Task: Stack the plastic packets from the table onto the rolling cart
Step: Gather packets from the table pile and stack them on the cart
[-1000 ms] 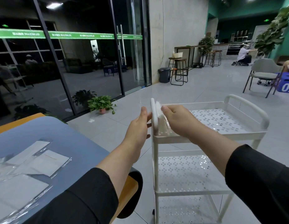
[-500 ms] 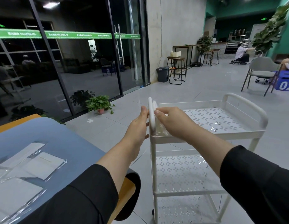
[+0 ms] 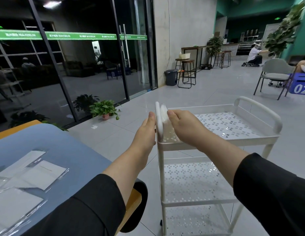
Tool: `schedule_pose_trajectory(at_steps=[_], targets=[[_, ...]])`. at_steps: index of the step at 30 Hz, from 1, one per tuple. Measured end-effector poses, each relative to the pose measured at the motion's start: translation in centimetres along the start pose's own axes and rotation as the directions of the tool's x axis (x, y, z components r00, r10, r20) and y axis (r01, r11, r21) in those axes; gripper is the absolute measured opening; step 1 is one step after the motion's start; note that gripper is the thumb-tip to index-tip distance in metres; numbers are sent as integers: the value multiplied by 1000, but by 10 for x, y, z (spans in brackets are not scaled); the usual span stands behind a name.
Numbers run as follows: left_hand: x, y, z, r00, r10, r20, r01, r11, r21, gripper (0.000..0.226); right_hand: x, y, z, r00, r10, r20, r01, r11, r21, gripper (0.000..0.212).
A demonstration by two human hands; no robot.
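A white three-tier rolling cart (image 3: 260, 139) stands right of the blue table (image 3: 66, 145). A small stack of white plastic packets (image 3: 164, 111) stands on edge on the cart's top tray, against the left handle (image 3: 158, 116). My right hand (image 3: 185, 128) grips the stack from the inside, thumb on top, its fingers hidden behind it. My left hand (image 3: 145, 132) lies flat with straight fingers against the outer side of that handle. More clear packets with white inserts (image 3: 44, 172) lie on the table at lower left.
A black round seat (image 3: 139, 206) sits between the table and the cart. Potted plants (image 3: 104, 109) stand by the glass wall. Stools, a bin (image 3: 171, 77), a grey chair (image 3: 274, 74) and a blue box are farther off; a person sits at the far back.
My right hand has drawn the packets closer against the cart's left handle, so they stand more upright. My left hand stays on the handle's outer side.
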State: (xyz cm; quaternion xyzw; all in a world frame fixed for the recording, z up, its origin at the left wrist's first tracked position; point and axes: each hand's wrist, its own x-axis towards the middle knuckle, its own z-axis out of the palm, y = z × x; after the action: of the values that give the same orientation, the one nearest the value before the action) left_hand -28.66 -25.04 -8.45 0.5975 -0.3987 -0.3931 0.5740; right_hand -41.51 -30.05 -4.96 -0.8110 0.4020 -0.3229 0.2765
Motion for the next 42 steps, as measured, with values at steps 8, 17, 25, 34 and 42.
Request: schedule_pose_trajectory(at_steps=[8,17,25,34,42], targets=[[-6,14,2,987,142,-73,-138,989,60,31,-1,0,-2,999,18,-43,-15,998,53,45],[-14,17,1,973,140,-185,-126,988,85,37,0,4,0,998,43,-53,-41,998,37,46],[-6,26,5,993,98,-71,-87,985,148,51,-1,3,1,1000,15,-25,-14,998,55,44],[-1,25,1,995,57,-86,-47,992,118,38,-5,1,0,1000,0,-1,0,997,79,48],[-1,18,-6,945,324,48,-316,867,385,45,-4,2,-3,997,59,48,-62,996,68,54]])
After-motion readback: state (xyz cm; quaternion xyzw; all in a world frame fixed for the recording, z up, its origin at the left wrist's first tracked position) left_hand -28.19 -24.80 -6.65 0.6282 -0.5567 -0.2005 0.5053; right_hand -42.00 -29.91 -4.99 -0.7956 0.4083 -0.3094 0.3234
